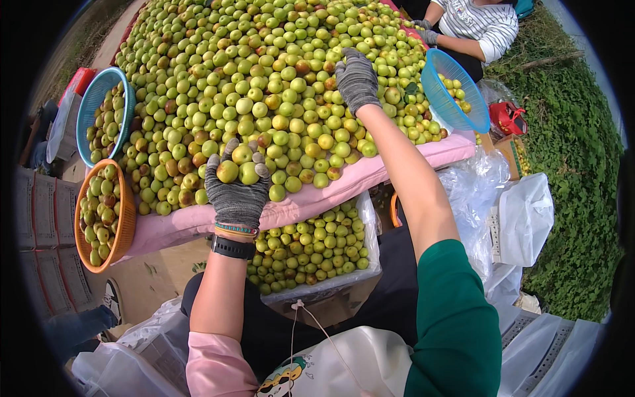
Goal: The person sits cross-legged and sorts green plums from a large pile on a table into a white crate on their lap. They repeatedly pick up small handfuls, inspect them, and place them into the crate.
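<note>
My left hand (238, 191), in a grey knit glove, is palm up at the near edge of a big heap of green jujubes (278, 94). Several fruits (238, 166) rest in its palm, with the fingers curled around them. Farther off and to the right, my right hand (357, 82), gloved the same way, reaches palm down onto the heap. Its fingertips are among the fruits, and whether they grip one is hidden. Below the padded pink table edge (317, 198), a plastic-lined crate (369, 243) full of jujubes stands between my legs.
At left, a blue basket (130, 99) and an orange basket (130, 223) hold browner fruits. Another blue basket (454, 84) leans at the right. Across the table, a person's gloved hands (427, 35) touch the heap. Stacked grey crates (54, 213) and clear plastic bags (471, 193) flank me.
</note>
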`<state>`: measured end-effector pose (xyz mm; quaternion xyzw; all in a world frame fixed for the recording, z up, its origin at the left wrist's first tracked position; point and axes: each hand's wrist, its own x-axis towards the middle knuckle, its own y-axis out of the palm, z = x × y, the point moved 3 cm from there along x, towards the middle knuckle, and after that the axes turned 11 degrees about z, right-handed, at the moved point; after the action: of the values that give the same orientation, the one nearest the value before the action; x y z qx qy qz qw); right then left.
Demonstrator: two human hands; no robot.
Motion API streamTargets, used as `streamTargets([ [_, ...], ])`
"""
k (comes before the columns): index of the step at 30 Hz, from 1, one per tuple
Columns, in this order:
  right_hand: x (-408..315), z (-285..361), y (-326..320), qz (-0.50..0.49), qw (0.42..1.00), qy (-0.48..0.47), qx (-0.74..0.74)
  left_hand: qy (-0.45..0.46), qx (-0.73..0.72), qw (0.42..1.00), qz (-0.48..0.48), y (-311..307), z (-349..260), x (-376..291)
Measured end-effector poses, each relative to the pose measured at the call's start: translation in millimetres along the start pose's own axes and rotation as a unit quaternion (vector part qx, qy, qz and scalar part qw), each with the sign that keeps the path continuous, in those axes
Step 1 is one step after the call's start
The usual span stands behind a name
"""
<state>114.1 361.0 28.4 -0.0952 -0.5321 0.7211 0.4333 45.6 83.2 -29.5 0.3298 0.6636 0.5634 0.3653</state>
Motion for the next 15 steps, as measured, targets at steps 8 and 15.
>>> streamTargets([
  [8, 43.7, -78.9, 20.7, 0.213, 0.958, 0.171, -0.082, 0.002, 0.01, 1.0, 0.02, 0.3, 1.6, 1.0],
  [15, 33.6, -33.7, 36.8, 0.313, 0.935, 0.018, -0.163, 0.018, 0.017, 1.0, -0.015, 2.1, -3.7, -2.7],
])
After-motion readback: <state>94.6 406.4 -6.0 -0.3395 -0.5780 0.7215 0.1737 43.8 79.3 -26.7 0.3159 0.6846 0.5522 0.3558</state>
